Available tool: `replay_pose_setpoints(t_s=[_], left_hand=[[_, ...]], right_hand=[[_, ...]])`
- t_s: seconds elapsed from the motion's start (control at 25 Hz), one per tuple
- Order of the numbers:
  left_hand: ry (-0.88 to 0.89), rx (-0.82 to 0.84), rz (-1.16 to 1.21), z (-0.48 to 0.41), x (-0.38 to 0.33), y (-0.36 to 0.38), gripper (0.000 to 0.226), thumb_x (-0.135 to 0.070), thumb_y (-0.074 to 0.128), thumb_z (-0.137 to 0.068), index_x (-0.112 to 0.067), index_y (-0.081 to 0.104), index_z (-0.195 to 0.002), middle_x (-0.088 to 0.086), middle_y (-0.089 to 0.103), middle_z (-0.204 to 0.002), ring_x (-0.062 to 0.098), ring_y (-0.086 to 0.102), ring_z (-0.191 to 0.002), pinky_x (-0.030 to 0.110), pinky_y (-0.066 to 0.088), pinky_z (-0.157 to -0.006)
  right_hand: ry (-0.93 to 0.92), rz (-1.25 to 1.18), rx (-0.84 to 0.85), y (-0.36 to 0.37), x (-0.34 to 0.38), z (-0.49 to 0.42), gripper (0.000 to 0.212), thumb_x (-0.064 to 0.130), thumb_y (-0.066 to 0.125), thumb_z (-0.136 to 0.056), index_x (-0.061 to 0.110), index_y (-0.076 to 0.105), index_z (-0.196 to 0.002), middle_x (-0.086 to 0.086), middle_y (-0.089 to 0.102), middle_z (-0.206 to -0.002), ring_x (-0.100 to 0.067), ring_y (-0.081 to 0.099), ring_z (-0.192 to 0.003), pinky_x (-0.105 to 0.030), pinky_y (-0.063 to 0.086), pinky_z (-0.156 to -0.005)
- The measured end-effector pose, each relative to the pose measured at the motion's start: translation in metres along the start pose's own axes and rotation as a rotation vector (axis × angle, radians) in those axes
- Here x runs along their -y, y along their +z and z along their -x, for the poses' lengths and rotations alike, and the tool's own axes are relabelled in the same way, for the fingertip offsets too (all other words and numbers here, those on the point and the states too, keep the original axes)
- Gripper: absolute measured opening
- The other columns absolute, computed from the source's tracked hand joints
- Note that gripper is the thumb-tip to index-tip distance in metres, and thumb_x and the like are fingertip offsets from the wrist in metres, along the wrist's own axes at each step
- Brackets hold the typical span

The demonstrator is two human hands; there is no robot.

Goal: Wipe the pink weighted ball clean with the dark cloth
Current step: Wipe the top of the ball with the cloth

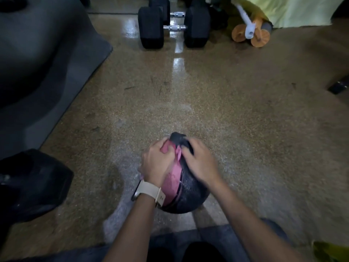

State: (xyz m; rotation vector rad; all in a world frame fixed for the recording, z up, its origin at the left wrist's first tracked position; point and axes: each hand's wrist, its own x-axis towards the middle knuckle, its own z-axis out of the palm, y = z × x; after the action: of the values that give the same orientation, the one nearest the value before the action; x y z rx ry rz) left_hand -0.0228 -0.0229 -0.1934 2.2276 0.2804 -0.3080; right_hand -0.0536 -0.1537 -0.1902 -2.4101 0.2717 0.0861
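1. The right hand's (pixel 200 161) fingers, blurred, curl over the dark cloth (pixel 179 139) and press it onto the ball's top.
2. The left hand's (pixel 156 160) fingers curl round the pink weighted ball (pixel 188 195).
3. The ball rests on the speckled floor (pixel 245 120), well apart from the dumbbells (pixel 173 28).

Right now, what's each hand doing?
Left hand: grips the pink weighted ball.
Right hand: holds the dark cloth against it.

Open floor (pixel 198 95) stretches beyond the ball (pixel 190 197) and to its right. Far beyond the ball stand dumbbells (pixel 151 31); left of the ball, a dark mat (pixel 62 72) and a black block (pixel 35 184) crowd in.
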Motion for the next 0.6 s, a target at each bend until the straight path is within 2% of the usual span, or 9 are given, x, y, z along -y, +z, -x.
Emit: replay_pose_setpoints(t_s=[0.08,0.16,0.2,0.28,0.36,0.44,0.48,0.52,0.6], left_hand=[[-0.047,-0.025,0.011,0.006,-0.004,0.002,0.053,-0.061,0.042,-0.082,-0.044,0.065,-0.127,-0.009,0.064,-0.138,0.03,0.057,-0.129,0.056,0.043,-0.11],[-0.044,-0.034,0.034,0.003,-0.005,0.003,0.051,-0.06,0.044,-0.086,-0.04,0.068,-0.126,-0.006,0.067,-0.135,0.029,0.059,-0.127,0.049,0.046,-0.109],[-0.018,-0.021,0.039,-0.003,0.0,0.003,0.046,-0.058,0.048,-0.089,-0.037,0.069,-0.125,-0.004,0.069,-0.133,0.029,0.061,-0.125,0.046,0.048,-0.107],[0.061,0.01,0.041,-0.009,0.009,0.001,0.04,-0.05,0.056,-0.094,-0.032,0.07,-0.126,-0.001,0.071,-0.131,0.027,0.063,-0.124,0.044,0.049,-0.106],[0.056,-0.002,0.054,-0.006,0.009,0.002,0.034,-0.045,0.059,-0.095,-0.033,0.071,-0.125,-0.004,0.071,-0.129,0.025,0.064,-0.121,0.044,0.05,-0.105],[0.005,-0.051,0.012,0.0,0.005,0.004,0.041,-0.051,0.052,-0.092,-0.036,0.069,-0.126,-0.007,0.068,-0.134,0.026,0.06,-0.125,0.047,0.047,-0.109],[-0.004,-0.065,-0.001,0.004,0.003,0.005,0.044,-0.052,0.049,-0.092,-0.035,0.068,-0.128,-0.007,0.066,-0.137,0.027,0.058,-0.128,0.047,0.045,-0.111],[-0.011,-0.065,0.006,0.006,0.001,0.005,0.045,-0.052,0.048,-0.093,-0.034,0.068,-0.129,-0.005,0.066,-0.138,0.028,0.057,-0.13,0.047,0.044,-0.111],[0.009,-0.053,0.041,0.001,0.002,0.003,0.04,-0.049,0.052,-0.095,-0.031,0.071,-0.126,-0.001,0.07,-0.132,0.029,0.061,-0.124,0.043,0.047,-0.107]], right_hand=[[0.108,-0.008,0.013,-0.007,0.002,-0.03,0.042,0.045,0.033,-0.096,0.022,0.06,-0.118,-0.006,0.062,-0.123,-0.028,0.056,-0.115,-0.039,0.043,-0.093],[0.029,0.059,-0.116,0.012,0.008,0.01,0.044,0.042,0.03,-0.096,0.024,0.056,-0.127,-0.003,0.057,-0.133,-0.027,0.048,-0.127,-0.042,0.037,-0.103],[-0.067,0.084,-0.167,0.024,0.012,0.048,0.046,0.042,0.03,-0.096,0.027,0.05,-0.135,0.001,0.048,-0.143,-0.024,0.037,-0.137,-0.042,0.028,-0.111],[-0.182,0.06,-0.212,0.028,0.006,0.085,0.047,0.042,0.032,-0.097,0.034,0.042,-0.142,0.006,0.036,-0.153,-0.019,0.022,-0.145,-0.04,0.015,-0.116],[-0.137,-0.019,-0.131,0.019,-0.002,0.045,0.044,0.043,0.031,-0.096,0.031,0.051,-0.133,0.004,0.047,-0.144,-0.019,0.035,-0.138,-0.039,0.025,-0.112],[0.073,-0.087,0.0,-0.004,-0.002,-0.017,0.037,0.04,0.033,-0.097,0.024,0.063,-0.112,-0.005,0.064,-0.119,-0.026,0.056,-0.116,-0.038,0.042,-0.095],[0.131,-0.071,0.029,-0.008,-0.003,-0.033,0.035,0.036,0.034,-0.098,0.019,0.064,-0.107,-0.008,0.066,-0.112,-0.03,0.059,-0.108,-0.038,0.044,-0.089],[0.126,-0.037,0.005,-0.005,0.0,-0.032,0.035,0.034,0.034,-0.099,0.017,0.063,-0.11,-0.009,0.065,-0.112,-0.031,0.058,-0.108,-0.037,0.044,-0.088],[-0.007,0.074,-0.121,0.014,0.015,0.022,0.045,0.037,0.028,-0.097,0.022,0.054,-0.129,-0.002,0.055,-0.134,-0.027,0.046,-0.128,-0.037,0.035,-0.104]])
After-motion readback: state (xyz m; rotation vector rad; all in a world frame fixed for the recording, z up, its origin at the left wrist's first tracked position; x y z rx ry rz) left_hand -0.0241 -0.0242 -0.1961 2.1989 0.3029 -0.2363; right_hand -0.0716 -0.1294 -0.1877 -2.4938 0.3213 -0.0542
